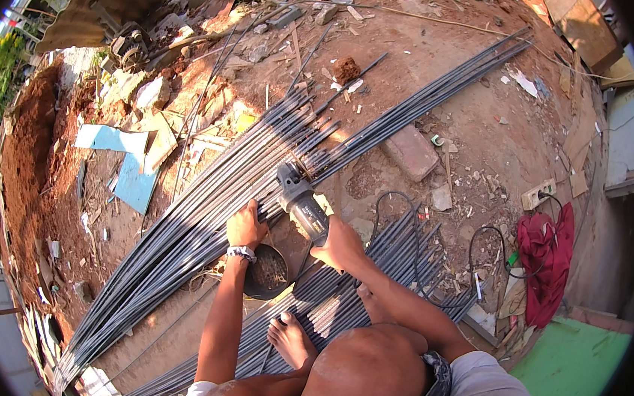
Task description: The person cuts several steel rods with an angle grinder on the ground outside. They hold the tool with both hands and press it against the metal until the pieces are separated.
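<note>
My right hand [343, 244] is wrapped round the body of an angle grinder [308, 216]. The grinder's head lies over a bundle of long steel reinforcing bars [205, 184], close to where several bars run on toward the upper right. Its disc is hard to make out there. My left hand [247, 226] is closed on bars at the near side of the bundle, left of the grinder. Just below it sits a dark round pan [271, 275]. A second layer of bars [330, 301] lies beneath my bare feet [293, 338].
A reddish block [412, 150] lies right of the bars. A black cord [479, 239] loops toward a socket strip [536, 194] beside a maroon cloth [543, 270]. Blue board pieces [136, 182] and rubble [153, 93] lie left. A green surface [573, 371] is at lower right.
</note>
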Demonstrator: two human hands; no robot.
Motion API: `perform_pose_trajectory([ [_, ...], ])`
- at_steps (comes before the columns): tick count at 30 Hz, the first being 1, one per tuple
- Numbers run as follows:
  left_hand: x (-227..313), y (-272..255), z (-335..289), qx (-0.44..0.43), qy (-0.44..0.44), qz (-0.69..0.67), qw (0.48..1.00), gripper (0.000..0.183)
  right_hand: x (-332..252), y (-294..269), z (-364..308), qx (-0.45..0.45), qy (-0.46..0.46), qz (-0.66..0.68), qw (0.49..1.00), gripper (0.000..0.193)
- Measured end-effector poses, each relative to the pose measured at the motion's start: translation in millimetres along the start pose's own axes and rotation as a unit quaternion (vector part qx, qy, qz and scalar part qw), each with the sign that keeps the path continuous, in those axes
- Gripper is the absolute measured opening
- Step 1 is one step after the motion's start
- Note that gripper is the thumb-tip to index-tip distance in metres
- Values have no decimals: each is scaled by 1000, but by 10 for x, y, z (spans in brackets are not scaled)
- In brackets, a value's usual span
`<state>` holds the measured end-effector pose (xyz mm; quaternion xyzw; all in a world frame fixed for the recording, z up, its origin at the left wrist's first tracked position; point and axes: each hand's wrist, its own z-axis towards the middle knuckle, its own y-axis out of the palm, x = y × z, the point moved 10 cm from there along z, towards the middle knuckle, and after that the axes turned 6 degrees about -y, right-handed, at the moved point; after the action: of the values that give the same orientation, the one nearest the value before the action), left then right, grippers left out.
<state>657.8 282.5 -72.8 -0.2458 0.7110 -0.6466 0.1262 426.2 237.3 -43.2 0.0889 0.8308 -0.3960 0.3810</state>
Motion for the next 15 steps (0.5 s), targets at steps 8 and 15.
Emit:
perform_pose_trajectory([
  [8,-9,-4,6,12,6,-11,1000,33,36,28,-12,22,-22,4,1000,58],
  [15,-7,-16,3,9,10,-20,1000,31,38,34,-15,31,-33,16,999,58],
])
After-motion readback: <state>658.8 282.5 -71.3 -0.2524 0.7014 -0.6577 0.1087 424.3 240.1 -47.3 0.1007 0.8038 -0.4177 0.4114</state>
